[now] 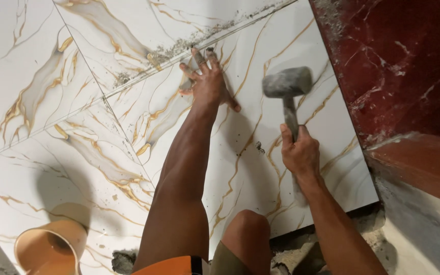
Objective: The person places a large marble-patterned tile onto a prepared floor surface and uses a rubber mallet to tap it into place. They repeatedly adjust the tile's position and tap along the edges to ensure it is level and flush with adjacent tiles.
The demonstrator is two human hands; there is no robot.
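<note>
My left hand (207, 79) lies flat with fingers spread on a white floor tile with gold veins (276, 198), near its far edge where grey mortar crumbs sit in the joint (189, 43). My right hand (300, 153) grips the handle of a grey rubber mallet (287, 83), whose head hovers over the same tile to the right of my left hand. My knee (248, 229) is bent below, between both arms.
More marble-look tiles (42, 91) cover the floor to the left. An orange plastic cup or bucket (52, 247) stands at the lower left. A dark red stone wall base (403, 61) rises on the right, with bare grey mortar (362, 224) below the tile's near edge.
</note>
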